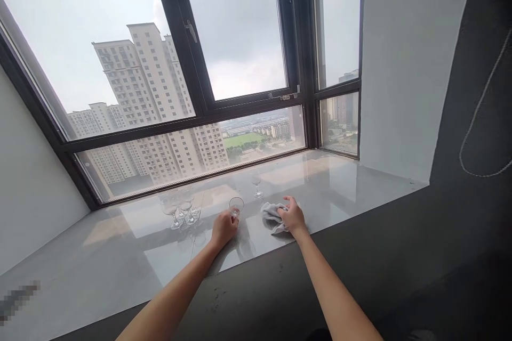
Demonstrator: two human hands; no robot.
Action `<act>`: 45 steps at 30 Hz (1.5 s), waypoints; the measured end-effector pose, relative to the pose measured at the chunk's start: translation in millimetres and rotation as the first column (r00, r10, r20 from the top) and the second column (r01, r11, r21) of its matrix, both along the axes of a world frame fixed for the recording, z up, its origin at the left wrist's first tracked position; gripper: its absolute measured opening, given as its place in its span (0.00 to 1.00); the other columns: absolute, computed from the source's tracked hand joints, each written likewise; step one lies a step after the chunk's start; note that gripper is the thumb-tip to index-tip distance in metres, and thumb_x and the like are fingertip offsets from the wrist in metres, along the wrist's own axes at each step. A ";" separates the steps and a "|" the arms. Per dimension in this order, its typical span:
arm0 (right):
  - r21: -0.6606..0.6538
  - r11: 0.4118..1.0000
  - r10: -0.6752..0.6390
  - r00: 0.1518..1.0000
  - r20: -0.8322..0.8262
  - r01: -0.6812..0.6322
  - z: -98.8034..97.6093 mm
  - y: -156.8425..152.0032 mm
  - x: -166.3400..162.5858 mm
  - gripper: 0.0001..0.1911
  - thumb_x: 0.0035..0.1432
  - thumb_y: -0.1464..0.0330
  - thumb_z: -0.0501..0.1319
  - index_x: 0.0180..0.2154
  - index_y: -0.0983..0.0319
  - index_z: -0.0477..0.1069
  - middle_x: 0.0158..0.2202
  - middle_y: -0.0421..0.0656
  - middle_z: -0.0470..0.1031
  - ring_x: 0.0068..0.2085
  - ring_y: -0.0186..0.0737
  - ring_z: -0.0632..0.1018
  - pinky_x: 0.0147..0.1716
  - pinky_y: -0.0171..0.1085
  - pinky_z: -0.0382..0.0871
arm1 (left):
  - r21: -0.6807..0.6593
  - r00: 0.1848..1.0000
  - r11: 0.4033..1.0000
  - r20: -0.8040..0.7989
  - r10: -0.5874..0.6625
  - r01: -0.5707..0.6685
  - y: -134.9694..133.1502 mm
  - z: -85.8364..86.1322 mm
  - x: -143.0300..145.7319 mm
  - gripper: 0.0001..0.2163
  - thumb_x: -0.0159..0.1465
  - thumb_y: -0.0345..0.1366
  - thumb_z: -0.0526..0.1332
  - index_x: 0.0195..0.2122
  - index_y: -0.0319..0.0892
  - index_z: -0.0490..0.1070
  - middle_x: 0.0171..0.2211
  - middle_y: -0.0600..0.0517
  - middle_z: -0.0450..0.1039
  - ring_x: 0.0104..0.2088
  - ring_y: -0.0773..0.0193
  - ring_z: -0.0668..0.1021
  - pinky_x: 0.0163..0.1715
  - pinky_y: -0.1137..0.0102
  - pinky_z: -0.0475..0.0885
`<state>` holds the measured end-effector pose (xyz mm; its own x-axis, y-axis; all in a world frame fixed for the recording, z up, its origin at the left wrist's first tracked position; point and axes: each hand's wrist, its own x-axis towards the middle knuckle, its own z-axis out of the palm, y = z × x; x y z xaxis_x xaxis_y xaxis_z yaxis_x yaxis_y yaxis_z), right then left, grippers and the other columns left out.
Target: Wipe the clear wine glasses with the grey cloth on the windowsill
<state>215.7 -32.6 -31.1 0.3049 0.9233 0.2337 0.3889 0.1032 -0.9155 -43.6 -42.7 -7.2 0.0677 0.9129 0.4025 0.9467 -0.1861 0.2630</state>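
My left hand (224, 227) is closed around the stem of a clear wine glass (236, 204) that stands on the glossy grey window sill (120, 245). My right hand (293, 215) rests on a crumpled grey cloth (271, 214) just to the right of that glass, fingers curled onto it. A group of several empty stemmed glasses (181, 208) stands to the left. Farther back, one more small stemmed glass (256, 183) stands alone.
A large black-framed window (200, 112) runs along the back of the sill, with tower blocks outside. White walls (404, 64) close the bay on both sides. A dark surface (400, 256) lies in front of the sill; a thin cord (480, 117) hangs at the right.
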 end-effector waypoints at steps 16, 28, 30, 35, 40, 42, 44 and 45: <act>0.052 0.999 0.013 0.995 -0.101 -0.008 -4.4 2.8 0.0 0.26 0.46 0.68 0.60 0.50 0.59 0.68 0.33 0.43 0.75 0.34 0.43 0.75 0.33 0.37 0.65 | 0.323 0.980 0.927 -0.124 -0.158 0.190 8.2 -6.5 -9.3 0.09 0.67 0.36 0.56 0.31 0.43 0.73 0.37 0.48 0.71 0.39 0.58 0.72 0.40 0.65 0.67; 0.209 0.974 0.171 0.889 -0.425 -0.088 -0.2 -0.5 0.6 0.30 0.46 0.61 0.62 0.52 0.63 0.64 0.33 0.43 0.78 0.33 0.41 0.76 0.34 0.37 0.70 | 0.283 0.963 0.923 -0.141 -0.227 0.259 9.4 -7.9 -9.1 0.09 0.69 0.37 0.55 0.32 0.43 0.70 0.33 0.49 0.73 0.38 0.58 0.72 0.41 0.65 0.66; 0.218 0.972 0.182 0.872 -0.454 -0.090 -0.2 -0.6 0.9 0.31 0.46 0.61 0.63 0.52 0.63 0.64 0.33 0.43 0.78 0.33 0.42 0.77 0.34 0.37 0.71 | 0.277 0.962 0.924 -0.145 -0.232 0.265 9.4 -7.7 -9.1 0.09 0.69 0.36 0.55 0.32 0.43 0.71 0.33 0.49 0.73 0.39 0.58 0.72 0.41 0.65 0.66; 0.229 0.968 0.202 0.851 -0.485 -0.100 -3.4 2.2 2.7 0.32 0.46 0.60 0.64 0.52 0.64 0.64 0.34 0.44 0.78 0.35 0.42 0.78 0.36 0.38 0.71 | 0.270 0.957 0.921 -0.152 -0.246 0.280 8.8 -7.5 -8.2 0.08 0.68 0.36 0.56 0.33 0.43 0.72 0.34 0.49 0.73 0.39 0.58 0.72 0.41 0.65 0.66; 0.202 0.977 0.164 0.866 -0.473 -0.074 -4.5 3.4 6.2 0.34 0.48 0.60 0.62 0.56 0.64 0.62 0.44 0.51 0.77 0.42 0.45 0.78 0.41 0.39 0.72 | 0.265 0.960 0.924 -0.139 -0.244 0.274 9.3 -8.1 -7.2 0.08 0.68 0.35 0.56 0.33 0.44 0.72 0.34 0.49 0.73 0.39 0.58 0.72 0.41 0.65 0.66; 0.181 0.982 0.125 0.891 -0.437 -0.049 -4.5 3.6 6.0 0.37 0.49 0.63 0.61 0.60 0.63 0.57 0.53 0.53 0.73 0.47 0.46 0.77 0.43 0.40 0.71 | 0.263 0.961 0.926 -0.128 -0.244 0.270 9.4 -8.2 -6.8 0.08 0.68 0.35 0.56 0.33 0.44 0.72 0.34 0.49 0.73 0.39 0.58 0.72 0.40 0.65 0.66; 0.139 0.987 0.111 0.954 -0.278 -0.074 -4.4 3.5 3.6 0.39 0.48 0.67 0.59 0.63 0.59 0.55 0.57 0.50 0.70 0.50 0.46 0.75 0.45 0.40 0.70 | 0.261 0.962 0.927 -0.122 -0.245 0.270 9.1 -8.1 -6.3 0.07 0.68 0.34 0.56 0.33 0.44 0.72 0.34 0.49 0.73 0.39 0.58 0.72 0.40 0.65 0.66; 0.105 0.989 0.116 0.982 -0.152 -0.101 -4.3 3.3 1.7 0.39 0.48 0.70 0.58 0.63 0.58 0.55 0.57 0.48 0.70 0.51 0.46 0.74 0.45 0.39 0.69 | 0.260 0.962 0.927 -0.119 -0.247 0.270 8.9 -8.0 -6.1 0.07 0.68 0.34 0.56 0.33 0.44 0.71 0.34 0.49 0.73 0.39 0.58 0.72 0.40 0.65 0.66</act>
